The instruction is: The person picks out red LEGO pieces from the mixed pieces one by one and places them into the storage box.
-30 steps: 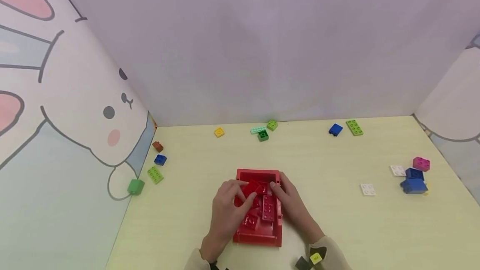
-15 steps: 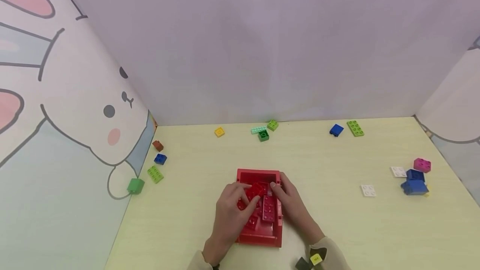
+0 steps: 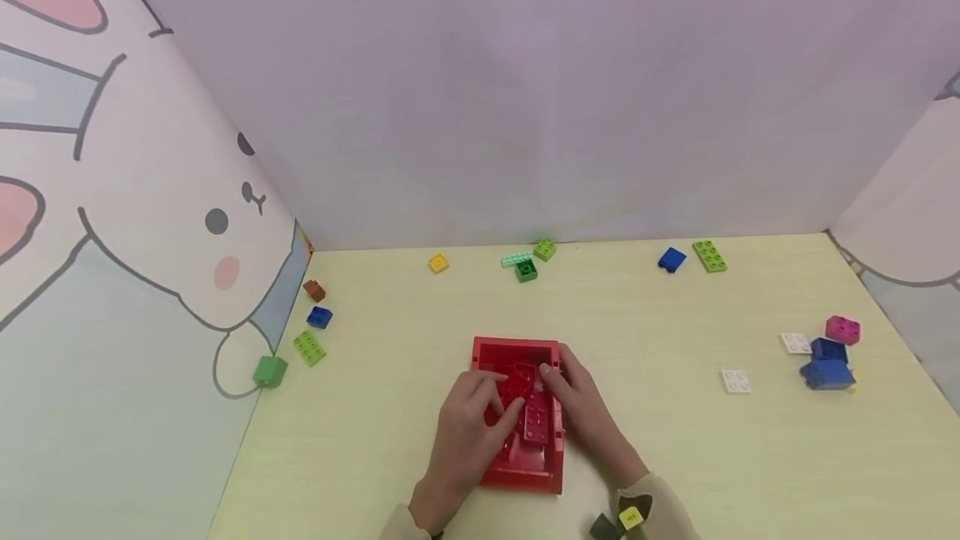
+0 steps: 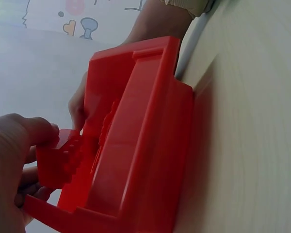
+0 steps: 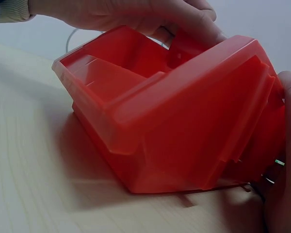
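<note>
— Red tray [image 3: 517, 477]: where does it sit, and what lies round it?

— Near the front edge of the pale yellow table [image 3: 675, 457], about the middle, with red bricks [image 3: 534, 422] piled inside. Along the far wall lie a yellow brick [image 3: 438, 263], a mint plate [image 3: 514, 259], a dark green brick [image 3: 526, 272] and a light green brick [image 3: 544, 250]; further right a blue brick [image 3: 671, 260] and a green plate [image 3: 709, 256]. By the left wall: a brown brick [image 3: 314, 290], a blue one [image 3: 319, 317], a green plate [image 3: 310, 348] and a green cube [image 3: 270, 371]. To the right, well apart, two white plates [image 3: 737, 380], a blue stack [image 3: 827, 365] and a pink brick [image 3: 842, 328]. Nothing lies between these and the tray.

— And the hands?

— The left hand [image 3: 468, 432] reaches over the tray's left wall, fingers curled, pinching a red brick [image 3: 512, 386] in the far half of the tray; the left wrist view shows fingertips [image 4: 39, 133] clamped on its studded side. The right hand [image 3: 585, 411] lies along the tray's right wall, thumb and fingers curled about that wall, its fingertip touching the bricks near the held one.

— Room to move?

— Bare table stretches left, right and beyond the tray. The near wall of the tray is close to the table's front edge, where the sleeves [image 3: 660, 507] come in.
</note>
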Action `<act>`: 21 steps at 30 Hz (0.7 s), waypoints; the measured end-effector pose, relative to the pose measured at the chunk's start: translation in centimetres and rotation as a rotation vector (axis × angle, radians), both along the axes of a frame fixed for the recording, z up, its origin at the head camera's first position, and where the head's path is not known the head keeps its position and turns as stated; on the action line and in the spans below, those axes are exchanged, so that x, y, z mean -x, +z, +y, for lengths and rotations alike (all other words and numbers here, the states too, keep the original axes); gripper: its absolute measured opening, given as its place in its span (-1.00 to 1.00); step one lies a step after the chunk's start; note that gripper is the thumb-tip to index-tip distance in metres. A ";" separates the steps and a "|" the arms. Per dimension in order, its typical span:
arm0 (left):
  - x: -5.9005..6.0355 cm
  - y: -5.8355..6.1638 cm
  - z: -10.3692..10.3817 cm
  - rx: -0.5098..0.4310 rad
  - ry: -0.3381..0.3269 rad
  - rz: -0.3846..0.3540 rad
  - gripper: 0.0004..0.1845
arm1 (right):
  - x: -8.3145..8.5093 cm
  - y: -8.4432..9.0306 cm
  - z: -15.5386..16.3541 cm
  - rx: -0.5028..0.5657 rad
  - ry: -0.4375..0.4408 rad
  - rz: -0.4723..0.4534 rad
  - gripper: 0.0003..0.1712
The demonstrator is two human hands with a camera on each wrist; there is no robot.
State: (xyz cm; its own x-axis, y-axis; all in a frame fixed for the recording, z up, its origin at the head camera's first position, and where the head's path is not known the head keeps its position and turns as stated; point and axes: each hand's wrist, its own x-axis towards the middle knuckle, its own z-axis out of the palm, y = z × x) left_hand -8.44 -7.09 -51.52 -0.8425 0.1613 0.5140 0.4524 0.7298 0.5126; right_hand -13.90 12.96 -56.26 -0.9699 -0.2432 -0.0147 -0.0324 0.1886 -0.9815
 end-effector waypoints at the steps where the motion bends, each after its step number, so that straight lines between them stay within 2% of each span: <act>1: 0.0 0.0 0.0 0.018 0.001 0.008 -0.69 | 0.0 0.0 0.0 -0.001 0.000 -0.001 -0.51; 15: 0.1 -0.2 0.6 0.184 0.047 0.093 -0.70 | 0.1 -0.1 0.0 -0.001 -0.008 -0.005 -0.51; 21: 0.1 -0.1 0.8 0.197 0.066 0.114 -0.69 | 0.1 0.0 0.0 0.002 0.002 0.005 -0.50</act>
